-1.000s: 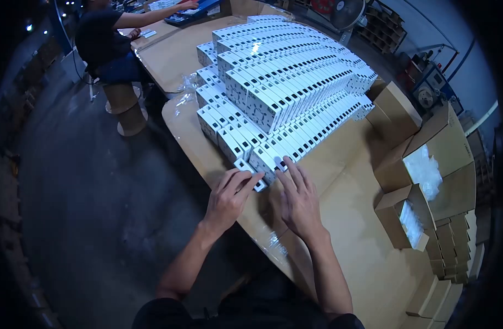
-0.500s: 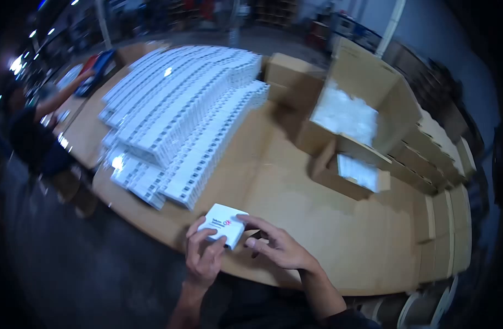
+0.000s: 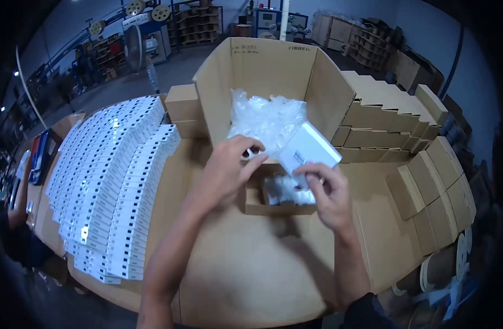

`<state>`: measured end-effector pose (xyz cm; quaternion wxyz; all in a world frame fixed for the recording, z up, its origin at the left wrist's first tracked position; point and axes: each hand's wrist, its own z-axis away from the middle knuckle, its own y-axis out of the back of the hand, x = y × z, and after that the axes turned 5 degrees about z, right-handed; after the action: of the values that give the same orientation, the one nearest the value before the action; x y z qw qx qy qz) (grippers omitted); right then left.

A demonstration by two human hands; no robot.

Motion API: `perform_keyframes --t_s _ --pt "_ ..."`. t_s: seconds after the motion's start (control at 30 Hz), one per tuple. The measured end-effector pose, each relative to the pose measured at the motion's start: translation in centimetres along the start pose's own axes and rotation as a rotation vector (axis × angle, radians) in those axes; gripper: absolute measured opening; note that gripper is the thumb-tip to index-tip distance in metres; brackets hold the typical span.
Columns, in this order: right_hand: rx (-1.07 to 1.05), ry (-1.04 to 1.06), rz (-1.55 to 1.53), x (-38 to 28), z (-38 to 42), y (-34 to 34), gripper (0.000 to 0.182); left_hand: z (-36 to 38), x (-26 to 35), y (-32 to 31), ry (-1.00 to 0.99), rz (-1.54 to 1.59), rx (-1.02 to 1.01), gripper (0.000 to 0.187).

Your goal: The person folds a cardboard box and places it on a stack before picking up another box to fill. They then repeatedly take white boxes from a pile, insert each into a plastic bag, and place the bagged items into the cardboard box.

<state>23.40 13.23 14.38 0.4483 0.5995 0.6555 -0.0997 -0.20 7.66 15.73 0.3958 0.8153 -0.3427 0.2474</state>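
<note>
A small white printed box (image 3: 312, 147) is tilted up above the work table, pinched along its lower edge by my right hand (image 3: 332, 200). My left hand (image 3: 225, 167) is to the left of it, thumb and fingers curved but apart, with nothing visible between them. Below both hands is a small open carton (image 3: 279, 209) with white, plastic-wrapped pieces inside, partly blurred. Right behind it stands a large open carton (image 3: 273, 63), holding a heap of clear plastic bags (image 3: 268, 115). My left hand overlaps the front of that large carton in view.
Long rows of white boxes (image 3: 106, 175) are stacked on the left of the table (image 3: 235, 274). Folded brown cartons (image 3: 383, 123) are piled at right, with more cartons (image 3: 441, 192) along the edge. Another person's arm (image 3: 22, 189) shows at far left.
My view has swung right. The white box has gone from between both hands to my right hand alone, over the small carton. My left hand has let go of it.
</note>
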Motion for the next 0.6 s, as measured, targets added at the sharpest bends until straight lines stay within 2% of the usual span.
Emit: perform_keyframes --t_s 0.1,0.2,0.23,0.33,0.37,0.47,0.5,0.6 --pt "0.035 -0.065 0.179 0.9 -4.7 1.5 0.021 -6.5 -3.9 -2.3 0.062 -0.263 -0.369 0.026" --pt "0.007 -0.079 0.244 3.8 -7.5 1.5 0.021 -9.6 -6.3 -4.2 0.243 -0.352 -0.742 0.026" --pt "-0.09 -0.143 0.277 4.4 -8.8 1.4 0.026 -9.9 -7.1 -4.3 0.145 -0.309 -0.686 0.025" --pt "-0.102 0.051 0.366 7.1 -10.3 0.4 0.036 -9.8 -7.3 -3.0 0.176 -0.218 -0.463 0.023" --pt "-0.131 0.019 0.381 7.6 -10.9 0.2 0.048 -9.6 -7.8 -2.3 0.095 -0.17 -0.431 0.021" --pt "-0.092 0.151 0.453 10.2 -12.4 -1.4 0.053 -9.6 -6.7 -0.8 0.105 -0.141 -0.352 0.021" --pt "-0.094 0.173 0.476 9.9 -12.9 -1.8 0.044 -9.6 -6.9 -0.6 0.087 -0.121 -0.319 0.021" --pt "-0.209 -0.078 0.361 10.0 -14.3 -2.8 0.034 -9.8 -7.4 -1.4 0.12 -0.113 -0.11 0.024"
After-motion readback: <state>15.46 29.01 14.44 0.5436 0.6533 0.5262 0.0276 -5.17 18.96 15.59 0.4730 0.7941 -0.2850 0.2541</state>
